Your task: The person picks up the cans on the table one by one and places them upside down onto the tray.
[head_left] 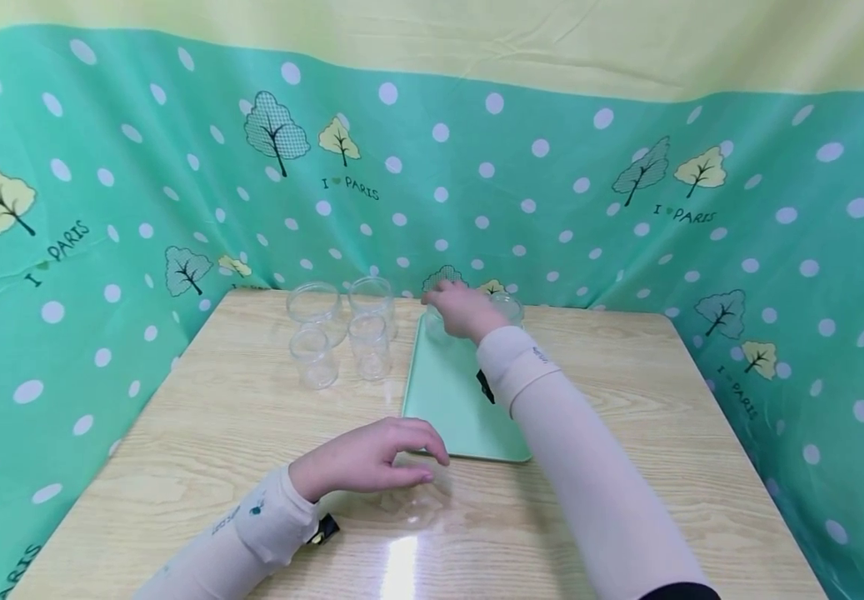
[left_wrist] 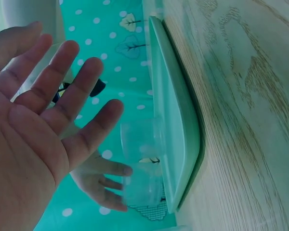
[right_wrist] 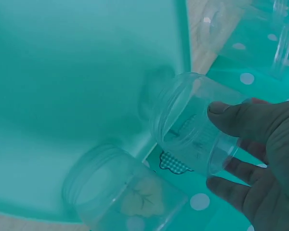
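Observation:
My right hand (head_left: 465,310) grips a clear jar (right_wrist: 202,122) at the far left corner of the light green tray (head_left: 454,408). Its thumb lies on one side of the jar and its fingers on the other. The jar's threaded rim points towards the tray. Beside it, at the far right of the tray, stands a second clear jar (right_wrist: 130,192), also rim towards the tray. My left hand (head_left: 375,454) hovers near the tray's front left corner. In the left wrist view its fingers are spread, with nothing in them.
Several clear containers stand left of the tray: a wide one (head_left: 315,310), a taller one (head_left: 372,300) and two smaller jars at the front, the left one (head_left: 313,358) and the right one (head_left: 369,350). A dotted green curtain (head_left: 476,192) closes off the wooden table's (head_left: 199,433) back and sides.

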Demonstrator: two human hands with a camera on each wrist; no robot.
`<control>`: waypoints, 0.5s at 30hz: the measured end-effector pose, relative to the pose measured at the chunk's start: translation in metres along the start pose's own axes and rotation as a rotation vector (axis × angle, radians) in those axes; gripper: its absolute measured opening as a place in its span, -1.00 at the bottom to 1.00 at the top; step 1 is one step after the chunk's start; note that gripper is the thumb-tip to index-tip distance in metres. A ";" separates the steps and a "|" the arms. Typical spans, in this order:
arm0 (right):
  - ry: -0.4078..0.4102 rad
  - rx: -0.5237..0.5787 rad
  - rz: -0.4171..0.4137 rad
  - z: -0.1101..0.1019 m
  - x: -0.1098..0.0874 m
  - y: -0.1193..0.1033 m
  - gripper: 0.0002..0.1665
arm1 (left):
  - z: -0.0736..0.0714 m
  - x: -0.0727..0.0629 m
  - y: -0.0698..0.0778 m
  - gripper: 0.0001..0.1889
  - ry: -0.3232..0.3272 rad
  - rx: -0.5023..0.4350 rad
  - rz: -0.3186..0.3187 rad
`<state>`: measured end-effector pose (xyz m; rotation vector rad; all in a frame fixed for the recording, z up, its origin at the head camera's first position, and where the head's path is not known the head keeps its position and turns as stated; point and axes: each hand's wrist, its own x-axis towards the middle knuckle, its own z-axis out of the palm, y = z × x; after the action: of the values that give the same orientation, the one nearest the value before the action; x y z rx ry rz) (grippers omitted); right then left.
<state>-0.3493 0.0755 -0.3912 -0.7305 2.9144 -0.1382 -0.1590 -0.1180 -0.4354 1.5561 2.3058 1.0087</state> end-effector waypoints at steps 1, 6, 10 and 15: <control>-0.008 0.005 0.006 0.001 0.000 0.000 -0.22 | 0.000 0.000 0.000 -0.81 -0.003 0.005 0.005; -0.025 0.031 0.031 0.004 0.002 0.001 -0.23 | -0.001 -0.001 -0.001 -0.80 -0.019 0.021 0.018; -0.027 0.004 0.031 0.006 0.003 0.003 -0.24 | 0.000 0.000 -0.002 -0.79 -0.027 0.018 0.029; -0.030 -0.003 0.024 0.009 0.002 0.005 -0.23 | 0.000 0.000 -0.002 -0.77 -0.031 0.032 0.050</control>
<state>-0.3516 0.0781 -0.4012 -0.6920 2.8940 -0.1189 -0.1606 -0.1184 -0.4371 1.6371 2.2840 0.9573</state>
